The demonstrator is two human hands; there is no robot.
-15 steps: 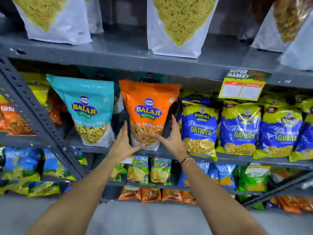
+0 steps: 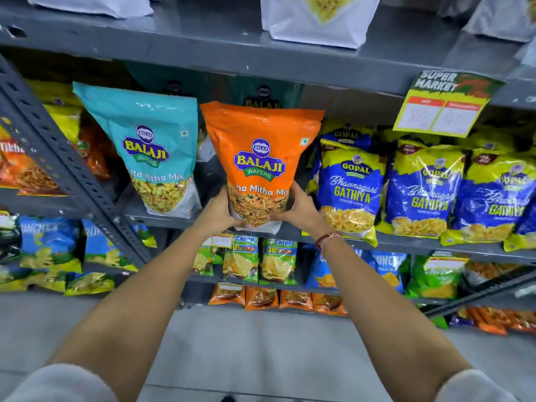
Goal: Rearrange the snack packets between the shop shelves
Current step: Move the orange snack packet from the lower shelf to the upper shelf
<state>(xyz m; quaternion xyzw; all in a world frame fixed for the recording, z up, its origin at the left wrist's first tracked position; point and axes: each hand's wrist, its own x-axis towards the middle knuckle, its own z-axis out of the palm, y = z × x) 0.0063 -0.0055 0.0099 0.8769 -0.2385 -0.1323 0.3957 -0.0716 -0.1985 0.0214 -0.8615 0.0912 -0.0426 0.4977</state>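
Note:
An orange Balaji snack packet (image 2: 261, 158) stands upright at the front edge of the middle grey shelf (image 2: 406, 242). My left hand (image 2: 219, 211) grips its lower left side and my right hand (image 2: 298, 208) grips its lower right side. A teal Balaji packet (image 2: 150, 146) stands just to its left on the same shelf. Blue and yellow Gopal Gathiya packets (image 2: 351, 187) fill the shelf to the right.
A slanted perforated steel post (image 2: 66, 172) crosses the shelves at left. White packets (image 2: 316, 18) sit on the top shelf. A yellow price card (image 2: 441, 108) hangs from the upper shelf's edge. Small chip packets (image 2: 278, 262) fill lower shelves. Grey floor lies below.
Both hands were open beside the orange packet; now they have closed on its lower sides. The view has moved closer to the shelf.

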